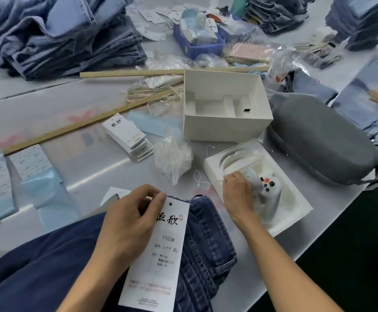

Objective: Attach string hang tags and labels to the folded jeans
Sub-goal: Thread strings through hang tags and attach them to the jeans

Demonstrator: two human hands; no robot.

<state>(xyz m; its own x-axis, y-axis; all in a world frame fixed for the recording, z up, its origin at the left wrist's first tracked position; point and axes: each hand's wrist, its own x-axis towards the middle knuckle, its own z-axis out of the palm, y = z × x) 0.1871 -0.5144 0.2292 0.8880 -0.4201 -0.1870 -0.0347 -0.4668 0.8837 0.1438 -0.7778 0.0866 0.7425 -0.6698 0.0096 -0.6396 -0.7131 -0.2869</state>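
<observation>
head view: threading step in hand, judging by layout. dark folded jeans [206, 242] at near edge of desk [88, 158], under both arms. long white hang tag [161, 251] lying on jeans, top corner pinched by left hand [129, 219]. right hand [237, 190] curled over white tray [284, 199], apparently picking a string; grip unclear. next: string through tag's hole.

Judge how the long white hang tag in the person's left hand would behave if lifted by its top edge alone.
The hang tag looks like thin card: flat and uncreased, so probably stiff enough to keep its shape. It likely weighs little, since the left hand pinches only its top corner. Being long, it may bow or swing.
</observation>
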